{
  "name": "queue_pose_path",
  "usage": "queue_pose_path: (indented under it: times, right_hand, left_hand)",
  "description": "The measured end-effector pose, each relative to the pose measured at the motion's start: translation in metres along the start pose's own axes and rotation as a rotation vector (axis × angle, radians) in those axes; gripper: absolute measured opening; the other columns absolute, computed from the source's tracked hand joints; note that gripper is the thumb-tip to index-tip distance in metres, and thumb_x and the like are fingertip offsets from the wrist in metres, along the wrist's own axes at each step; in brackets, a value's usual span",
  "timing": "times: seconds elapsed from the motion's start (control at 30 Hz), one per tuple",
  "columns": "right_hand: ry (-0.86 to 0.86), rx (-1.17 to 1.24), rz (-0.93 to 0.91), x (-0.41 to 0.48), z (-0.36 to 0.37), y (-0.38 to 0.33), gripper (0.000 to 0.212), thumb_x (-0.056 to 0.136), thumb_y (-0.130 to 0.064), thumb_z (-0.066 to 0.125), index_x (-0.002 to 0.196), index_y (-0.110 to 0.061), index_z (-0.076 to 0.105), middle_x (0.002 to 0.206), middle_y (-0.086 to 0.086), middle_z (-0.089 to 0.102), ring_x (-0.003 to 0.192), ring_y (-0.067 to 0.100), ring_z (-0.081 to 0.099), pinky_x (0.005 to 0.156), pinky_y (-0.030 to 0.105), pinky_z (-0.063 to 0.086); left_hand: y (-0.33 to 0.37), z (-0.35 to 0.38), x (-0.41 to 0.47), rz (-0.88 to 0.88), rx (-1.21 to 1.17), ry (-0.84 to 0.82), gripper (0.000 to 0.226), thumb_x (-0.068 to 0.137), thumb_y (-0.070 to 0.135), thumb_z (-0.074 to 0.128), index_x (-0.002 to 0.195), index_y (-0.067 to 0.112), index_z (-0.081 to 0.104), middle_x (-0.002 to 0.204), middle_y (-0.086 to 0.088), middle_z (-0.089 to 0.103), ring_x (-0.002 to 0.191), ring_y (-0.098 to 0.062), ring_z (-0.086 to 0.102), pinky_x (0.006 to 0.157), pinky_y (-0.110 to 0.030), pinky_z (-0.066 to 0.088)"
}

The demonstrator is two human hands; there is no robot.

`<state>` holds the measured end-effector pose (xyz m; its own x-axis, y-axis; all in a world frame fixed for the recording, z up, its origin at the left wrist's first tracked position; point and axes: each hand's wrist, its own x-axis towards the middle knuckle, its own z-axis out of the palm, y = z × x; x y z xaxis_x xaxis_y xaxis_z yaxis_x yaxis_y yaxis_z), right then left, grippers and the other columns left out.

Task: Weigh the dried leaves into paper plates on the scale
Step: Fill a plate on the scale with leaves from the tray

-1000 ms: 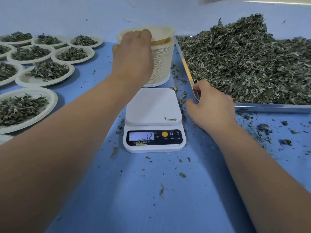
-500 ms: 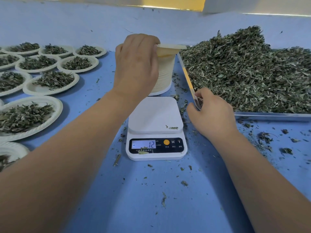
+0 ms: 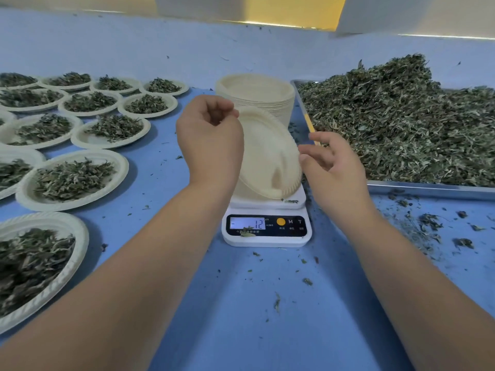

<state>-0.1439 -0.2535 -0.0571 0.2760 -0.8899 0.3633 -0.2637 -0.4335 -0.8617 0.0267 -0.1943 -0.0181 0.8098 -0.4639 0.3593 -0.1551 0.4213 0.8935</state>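
Paper plate (image 3: 267, 156) is held tilted over scale (image 3: 267, 231), rim pinched by left hand (image 3: 211, 140), right edge touched by right hand (image 3: 334, 164). Plate stack (image 3: 257, 95) is set behind scale; dried leaves (image 3: 396, 121) heaped right, filled plates (image 3: 72, 180) left.

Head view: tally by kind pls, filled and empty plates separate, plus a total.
Leaf-filled plates: 12 (the left edge may cut off more)
Empty plate, pinched by the left hand: 1
Stack of empty plates: 1
Scale: 1
Metal tray heaped with dried leaves: 1
Total: 16
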Motion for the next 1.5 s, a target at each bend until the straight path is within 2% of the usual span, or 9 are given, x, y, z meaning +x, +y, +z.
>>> queue_pose_path:
  times: [0.4, 0.77, 0.93, 1.03, 1.13, 1.2, 1.37, 1.43, 1.5]
  right_hand:
    - [-0.006, -0.179, -0.065, -0.004, 0.005, 0.005, 0.014, 0.094, -0.025, 0.061, 0.103, -0.033, 0.069, 0.097, -0.024, 0.067, 0.089, -0.007, 0.062, 0.078, 0.013, 0.051]
    - [0.081, -0.555, -0.136, 0.013, -0.018, 0.017, 0.025, 0.097, -0.032, 0.054, 0.117, -0.02, 0.063, 0.077, -0.004, 0.06, 0.06, 0.013, 0.049, 0.06, 0.032, 0.039]
    - [-0.027, -0.657, 0.024, 0.043, -0.027, 0.024, 0.042, 0.101, -0.052, 0.043, 0.122, -0.018, 0.056, 0.071, 0.001, 0.057, 0.059, 0.019, 0.053, 0.054, 0.032, 0.037]
    - [-0.164, -0.762, 0.159, 0.072, -0.029, 0.024, 0.063, 0.101, -0.065, 0.03, 0.139, -0.018, 0.049, 0.103, 0.01, 0.066, 0.088, 0.026, 0.062, 0.065, 0.033, 0.039]
    - [-0.34, -0.828, 0.339, 0.091, -0.028, 0.026, 0.085, 0.097, -0.074, 0.019, 0.155, -0.015, 0.035, 0.156, 0.014, 0.041, 0.139, 0.036, 0.042, 0.102, 0.045, 0.036]
    - [-0.422, -0.798, 0.452, 0.094, -0.026, 0.025, 0.096, 0.093, -0.081, 0.016, 0.154, -0.009, 0.037, 0.159, 0.017, 0.036, 0.14, 0.039, 0.04, 0.109, 0.051, 0.031]
    - [-0.445, -0.965, 0.271, 0.093, -0.031, 0.03, 0.093, 0.099, -0.072, 0.016, 0.111, 0.003, 0.068, 0.11, 0.029, 0.065, 0.104, 0.043, 0.062, 0.079, 0.045, 0.045]
    - [-0.367, -1.004, 0.131, 0.095, -0.036, 0.035, 0.072, 0.102, -0.065, 0.027, 0.07, -0.007, 0.056, 0.069, 0.015, 0.055, 0.069, 0.032, 0.056, 0.059, 0.035, 0.038]
    - [-0.234, -1.003, 0.054, 0.095, -0.041, 0.038, 0.059, 0.103, -0.056, 0.038, 0.063, -0.013, 0.044, 0.057, 0.007, 0.044, 0.054, 0.026, 0.042, 0.051, 0.029, 0.03]
  left_hand:
    - [-0.038, -0.032, -0.011, -0.203, 0.134, -0.034, 0.03, 0.07, 0.002, 0.053, 0.086, 0.022, 0.068, 0.085, 0.004, 0.073, 0.074, -0.005, 0.066, 0.068, -0.021, 0.052]
    - [-0.046, -0.04, -0.009, -0.255, 0.032, -0.011, 0.028, 0.09, 0.009, 0.048, 0.093, 0.02, 0.074, 0.083, 0.013, 0.064, 0.066, 0.013, 0.057, 0.066, -0.009, 0.047]
    - [-0.049, -0.042, -0.007, -0.468, -0.072, -0.052, 0.033, 0.075, 0.034, 0.051, 0.093, 0.023, 0.077, 0.12, 0.0, 0.071, 0.113, -0.007, 0.066, 0.095, -0.031, 0.053]
    - [-0.048, -0.043, -0.005, -0.502, -0.086, -0.059, 0.039, 0.075, 0.034, 0.052, 0.1, 0.018, 0.078, 0.118, -0.004, 0.074, 0.112, -0.013, 0.069, 0.098, -0.035, 0.054]
    - [-0.048, -0.043, -0.006, -0.542, -0.108, -0.102, 0.046, 0.071, 0.035, 0.054, 0.105, 0.015, 0.078, 0.11, -0.005, 0.078, 0.108, -0.021, 0.071, 0.099, -0.04, 0.053]
    - [-0.046, -0.042, -0.007, -0.558, -0.124, -0.15, 0.046, 0.07, 0.036, 0.056, 0.105, 0.015, 0.078, 0.109, -0.006, 0.078, 0.106, -0.023, 0.072, 0.101, -0.045, 0.054]
    - [-0.045, -0.039, -0.007, -0.568, -0.13, -0.202, 0.038, 0.07, 0.038, 0.06, 0.097, 0.021, 0.079, 0.104, 0.0, 0.08, 0.102, -0.02, 0.074, 0.103, -0.045, 0.055]
    - [-0.044, -0.04, -0.007, -0.571, -0.134, -0.205, 0.028, 0.069, 0.039, 0.061, 0.084, 0.024, 0.08, 0.1, 0.0, 0.08, 0.1, -0.021, 0.074, 0.103, -0.046, 0.055]
    - [-0.045, -0.041, -0.007, -0.563, -0.133, -0.216, 0.023, 0.07, 0.039, 0.062, 0.076, 0.025, 0.08, 0.097, 0.0, 0.08, 0.097, -0.019, 0.075, 0.102, -0.047, 0.055]
